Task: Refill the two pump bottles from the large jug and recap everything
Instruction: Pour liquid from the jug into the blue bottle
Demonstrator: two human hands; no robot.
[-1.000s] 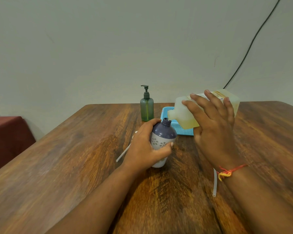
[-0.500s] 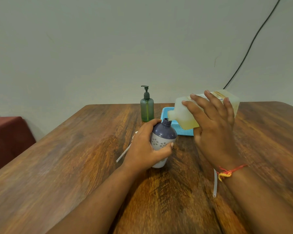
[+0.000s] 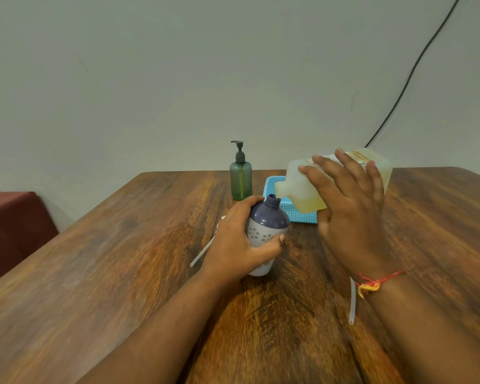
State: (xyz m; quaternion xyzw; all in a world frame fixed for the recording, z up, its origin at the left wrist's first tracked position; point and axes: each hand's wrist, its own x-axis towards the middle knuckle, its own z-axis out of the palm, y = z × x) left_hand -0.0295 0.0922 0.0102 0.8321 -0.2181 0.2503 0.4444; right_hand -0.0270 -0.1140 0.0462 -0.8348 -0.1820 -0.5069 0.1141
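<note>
So the right hand is wrapped around the big translucent plastic jug with yellowish liquid in it, tipped way over so its long axis runs nearly flat, spout pointing toward the other hand. The left hand is clamped around the small purple-and-white pump bottle with the flower print, pump off, open neck leaning a bit toward the jug.

The bit that matters: the jug's spout sits just above and right at the bottle's open neck, close enough that I can't tell if they touch. The liquid has pooled in the low side of the jug, by the right palm. Can't see any stream, and the purple bottle is opaque so no idea how full it is.

Past the left hand's knuckles stands the green see-through pump bottle, pump on, with what looks like greenish liquid low down in it. Behind the spout is a blue plastic mesh basket; can't see what's in it. One clear dip tube lies outside the left hand, another clear tube by the right wrist.

My guess is pouring is mid-way, and a small wobble would spill onto the wooden table.
</note>
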